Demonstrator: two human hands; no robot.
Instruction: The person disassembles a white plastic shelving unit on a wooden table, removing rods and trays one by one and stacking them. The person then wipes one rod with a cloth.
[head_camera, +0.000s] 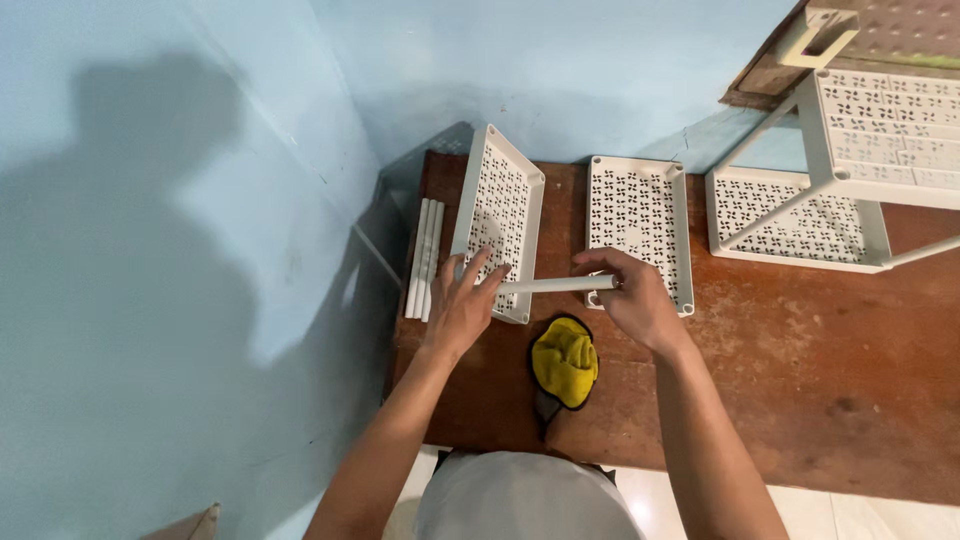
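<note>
My right hand (630, 298) grips one end of a white plastic tube (555, 285) that lies level between both hands. My left hand (465, 303) rests fingers-spread on the near corner of a tilted white perforated tray (497, 215), its fingertips at the tube's other end. A second white perforated tray (640, 220) lies flat just beyond my right hand. Below the tube, a yellow cloth with a black edge (565, 365) sits on the brown wooden table (800, 370).
Three white tubes (425, 255) lie side by side at the table's left edge by the blue wall. A partly built white rack with perforated shelves (850, 180) stands at the right back. The table's near edge meets a pale tiled floor.
</note>
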